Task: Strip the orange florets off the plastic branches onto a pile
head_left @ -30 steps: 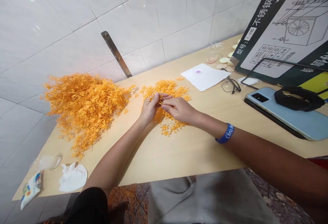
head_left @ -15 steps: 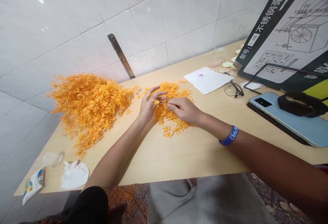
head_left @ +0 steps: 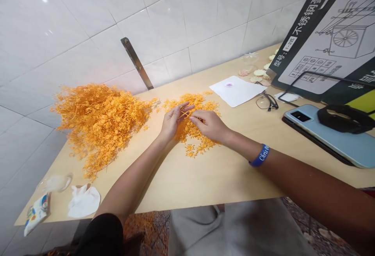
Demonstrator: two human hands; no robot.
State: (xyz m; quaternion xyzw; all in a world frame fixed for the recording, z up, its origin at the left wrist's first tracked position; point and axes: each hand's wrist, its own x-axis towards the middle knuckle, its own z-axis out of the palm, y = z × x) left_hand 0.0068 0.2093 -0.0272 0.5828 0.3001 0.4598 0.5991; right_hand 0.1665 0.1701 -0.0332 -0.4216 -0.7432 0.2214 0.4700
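Note:
A thin orange plastic flower stem (head_left: 184,113) stretches between my two hands above the wooden table. My left hand (head_left: 170,125) has its thumb closed over the near end of the stem, with the other fingers extended behind it. My right hand (head_left: 213,125) is curled, thumb against forefinger, pinching the other end. Under and behind both hands lies a smaller pile of orange flower heads (head_left: 202,142). To the left rises a large tangled heap of orange plastic flowers (head_left: 102,121) with stems. The right fingertips are partly hidden.
White paper (head_left: 234,92) with a purple mark lies behind my right hand, near eyeglasses (head_left: 267,102). A blue phone (head_left: 334,139) bears a black band (head_left: 345,118); a printed box (head_left: 325,45) stands behind. Tissue (head_left: 84,201) and a small packet (head_left: 36,214) lie front left.
My left thumb has closed over the fingers, and the orange flower head seen at the left fingers no longer shows there. A bare stem now shows between the hands.

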